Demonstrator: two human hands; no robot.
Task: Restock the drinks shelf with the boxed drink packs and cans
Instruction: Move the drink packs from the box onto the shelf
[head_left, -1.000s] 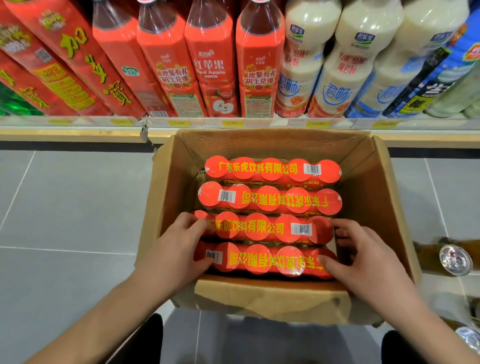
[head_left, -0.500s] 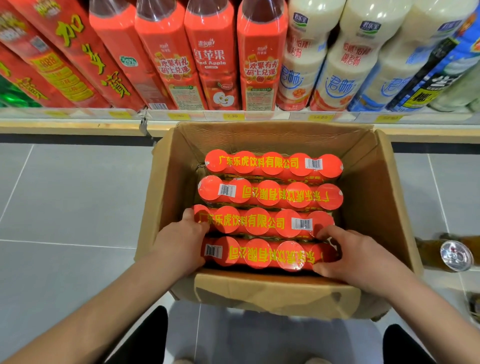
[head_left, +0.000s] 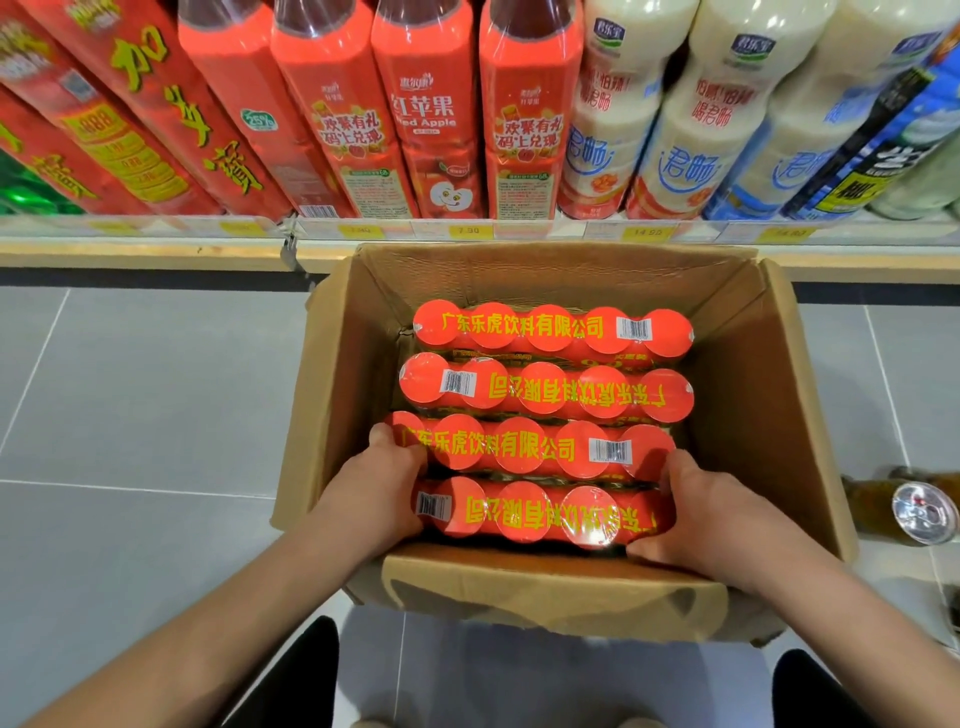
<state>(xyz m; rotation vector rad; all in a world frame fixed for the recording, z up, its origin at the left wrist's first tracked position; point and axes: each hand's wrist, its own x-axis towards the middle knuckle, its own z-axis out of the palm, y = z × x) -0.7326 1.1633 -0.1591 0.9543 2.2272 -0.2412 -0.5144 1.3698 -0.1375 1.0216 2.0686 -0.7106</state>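
drinks shelf (head_left: 467, 231) runs across the top, lined with tall red bottles (head_left: 426, 104) and pale bottles (head_left: 613, 119). below it, on the grey floor (head_left: 130, 389), an open cardboard box (head_left: 753, 415) holds four red packs (head_left: 550, 330) side by side. the nearest pack (head_left: 535, 512) lies by the near wall, left hand (head_left: 374, 499) curled round its left end, right hand (head_left: 711, 509) round its right, though the fingertips are hidden, so the grip is probable. a can (head_left: 924, 512) lies right of the box.

Left hand (head_left: 382, 488) fingers: hidden beside nearest pack (head_left: 535, 512).
Right hand (head_left: 696, 512) fingertips: out of sight against same pack.
Bottles (head_left: 426, 104): tops cut off at upper edge.
Price tags (head_left: 467, 230): blurred, mostly unreadable.
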